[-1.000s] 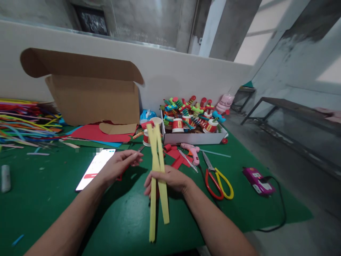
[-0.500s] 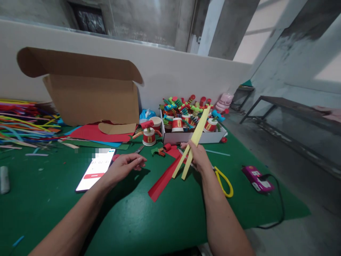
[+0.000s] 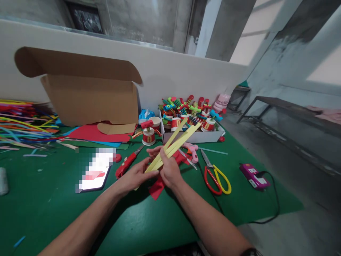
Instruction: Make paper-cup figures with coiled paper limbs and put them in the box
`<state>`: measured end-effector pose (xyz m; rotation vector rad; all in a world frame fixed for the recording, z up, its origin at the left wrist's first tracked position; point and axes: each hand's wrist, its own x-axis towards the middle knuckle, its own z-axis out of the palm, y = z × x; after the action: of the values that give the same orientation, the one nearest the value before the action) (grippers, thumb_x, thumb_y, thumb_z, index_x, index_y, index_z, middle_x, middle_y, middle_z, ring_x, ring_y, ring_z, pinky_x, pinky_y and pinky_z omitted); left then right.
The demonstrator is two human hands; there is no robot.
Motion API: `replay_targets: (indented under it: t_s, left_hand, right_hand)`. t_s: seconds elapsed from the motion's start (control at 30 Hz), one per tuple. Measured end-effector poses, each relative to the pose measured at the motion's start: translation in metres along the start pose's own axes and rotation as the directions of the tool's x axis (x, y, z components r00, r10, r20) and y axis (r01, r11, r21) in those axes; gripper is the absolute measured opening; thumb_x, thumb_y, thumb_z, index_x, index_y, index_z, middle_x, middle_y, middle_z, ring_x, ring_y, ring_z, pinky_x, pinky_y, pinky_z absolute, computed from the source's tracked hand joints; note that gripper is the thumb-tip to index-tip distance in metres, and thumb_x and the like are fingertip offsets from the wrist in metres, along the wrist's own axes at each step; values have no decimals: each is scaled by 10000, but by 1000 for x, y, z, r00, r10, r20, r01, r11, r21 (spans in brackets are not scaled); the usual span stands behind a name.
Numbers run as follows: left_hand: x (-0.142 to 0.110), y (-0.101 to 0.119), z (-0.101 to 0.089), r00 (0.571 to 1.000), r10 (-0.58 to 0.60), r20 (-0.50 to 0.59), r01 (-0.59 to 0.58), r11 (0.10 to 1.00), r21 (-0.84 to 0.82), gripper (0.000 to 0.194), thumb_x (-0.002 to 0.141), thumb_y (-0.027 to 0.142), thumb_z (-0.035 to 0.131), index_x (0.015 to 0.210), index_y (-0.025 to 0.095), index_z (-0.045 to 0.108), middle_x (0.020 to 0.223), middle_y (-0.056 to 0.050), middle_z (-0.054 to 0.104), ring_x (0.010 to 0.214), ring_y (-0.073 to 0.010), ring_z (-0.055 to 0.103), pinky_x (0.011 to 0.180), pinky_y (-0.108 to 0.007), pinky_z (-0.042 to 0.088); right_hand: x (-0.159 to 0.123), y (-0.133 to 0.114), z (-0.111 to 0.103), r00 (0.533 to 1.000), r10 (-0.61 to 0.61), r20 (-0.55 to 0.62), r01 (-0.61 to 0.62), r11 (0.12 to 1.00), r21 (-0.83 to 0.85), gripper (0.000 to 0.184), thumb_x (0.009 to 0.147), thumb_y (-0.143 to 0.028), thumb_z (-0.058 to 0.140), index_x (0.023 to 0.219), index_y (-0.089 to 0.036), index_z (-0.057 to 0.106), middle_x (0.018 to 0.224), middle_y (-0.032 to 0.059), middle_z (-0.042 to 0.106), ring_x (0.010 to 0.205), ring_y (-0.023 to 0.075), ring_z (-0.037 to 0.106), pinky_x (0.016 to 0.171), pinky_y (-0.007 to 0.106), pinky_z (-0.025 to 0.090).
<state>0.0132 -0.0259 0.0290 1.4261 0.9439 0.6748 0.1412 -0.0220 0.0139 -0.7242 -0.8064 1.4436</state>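
In the head view, the left hand (image 3: pixel 137 174) and right hand (image 3: pixel 170 170) pinch yellow strips (image 3: pixel 183 137) between their fingers (image 3: pixel 164 157), slanting toward two o'clock above the worktop (image 3: pixel 149 224). At their eleven o'clock, a red cup (image 3: pixel 148 133) bears an illegible gold label (image 3: pixel 149 138).

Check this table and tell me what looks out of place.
Mostly untidiness: the colored strips lie in a loose tangle at the left, one blue scrap lies apart from them at the picture's lower left, and the red knife lies near the left hand with its blade exposed.
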Motion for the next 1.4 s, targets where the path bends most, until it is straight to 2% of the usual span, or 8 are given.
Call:
replay_targets:
  t_s: [0.13,0.23,0.4,0.47,0.6,0.73,0.9,1.4]
  left_hand:
    - [-1,-1,-6,989,-121,81,117,992,53,408,701,580,651,777,191,556,621,20,557,585,-140,522,619,-280,462]
    - [-6,4,-21,978,-177,114,165,980,108,410,711,586,639,785,190,563,638,16,564,576,-134,519,569,-259,443]
    - [-12,9,-35,967,-215,139,172,948,269,398,687,588,648,716,195,592,646,5,599,611,-153,550,566,-245,434]
    - [-14,7,-35,954,-245,171,169,914,368,374,700,574,635,707,201,617,633,2,601,587,-157,542,519,-236,399]
    - [-20,7,-36,992,-109,67,45,792,609,370,740,557,601,849,216,699,806,-48,684,705,-206,603,584,-260,425]
    - [-14,25,-38,995,93,-42,-33,687,726,425,790,554,544,1011,223,694,932,-77,704,787,-235,625,665,-294,449]
    - [33,37,-34,967,254,-12,-134,549,825,265,816,386,533,906,223,722,886,-77,709,835,-247,607,730,-313,441]
    - [98,-5,-2,959,262,103,-163,219,962,199,850,205,530,890,202,724,988,-127,643,999,-301,490,814,-438,366]
  right_hand:
    - [-1,-4,-5,997,30,77,-5,954,-301,378,790,-573,603,885,-208,637,955,58,707,875,195,658,769,303,536]
    - [13,-33,-35,956,-229,-183,143,909,-391,452,845,-590,479,1048,-202,594,1090,83,660,1058,214,605,905,353,498]
    - [21,-85,-73,411,-838,-360,392,519,-760,407,914,-441,399,1207,-175,495,1286,123,528,1214,210,492,1024,404,392]
    - [17,-88,-71,470,-841,-266,375,464,-803,350,926,-401,381,1136,-174,544,1206,113,580,1152,203,529,1013,390,390]
    - [13,-67,-57,839,-540,63,311,381,-871,262,926,-346,418,947,-201,636,979,69,676,974,197,595,915,342,424]
    - [18,-39,-58,950,-228,214,257,182,-949,207,915,-237,471,865,-182,665,896,77,687,884,198,600,816,311,419]
    - [17,-20,-60,955,77,287,283,57,-957,133,860,-170,585,773,-179,686,799,55,674,762,172,588,699,270,390]
    - [19,-22,-58,968,-97,232,236,33,-971,184,889,-201,527,754,-188,651,750,45,668,731,174,571,702,289,358]
